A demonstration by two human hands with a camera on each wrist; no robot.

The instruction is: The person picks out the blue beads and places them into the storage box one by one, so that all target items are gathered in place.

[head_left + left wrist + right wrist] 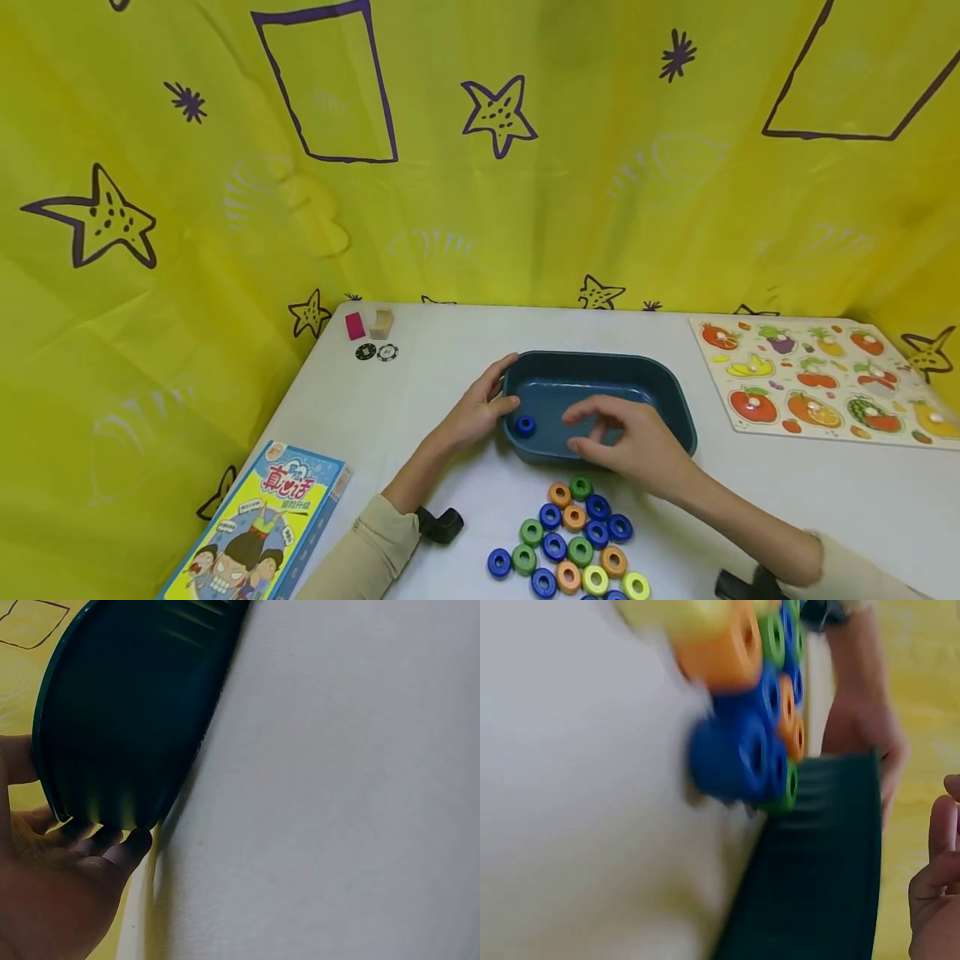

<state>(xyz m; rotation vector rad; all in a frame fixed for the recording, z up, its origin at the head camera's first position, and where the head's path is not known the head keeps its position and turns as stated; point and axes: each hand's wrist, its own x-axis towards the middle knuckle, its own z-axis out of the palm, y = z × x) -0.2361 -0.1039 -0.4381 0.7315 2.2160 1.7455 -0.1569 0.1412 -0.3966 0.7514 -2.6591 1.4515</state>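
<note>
A dark teal tray [600, 363] stands on the table, with one blue ring [526, 426] lying at its left end. My left hand [477, 410] grips the tray's left end, thumb by the rim and fingers against the outer wall; the left wrist view shows this hand [67, 877] at the tray wall [120, 735]. Over the tray's right half hovers my right hand [633, 437], thumb and forefinger apart and nothing between them. In front of the tray lie several blue, green, orange and yellow rings [580, 550], blurred in part in the right wrist view.
A board with fruit pictures [813, 379] lies at the back right. Front left is a boxed card game [262, 525]. Two poker chips [377, 352], a pink block [355, 326] and a pale wooden block [382, 323] sit at the back left. A yellow curtain [450, 200] hangs behind the table.
</note>
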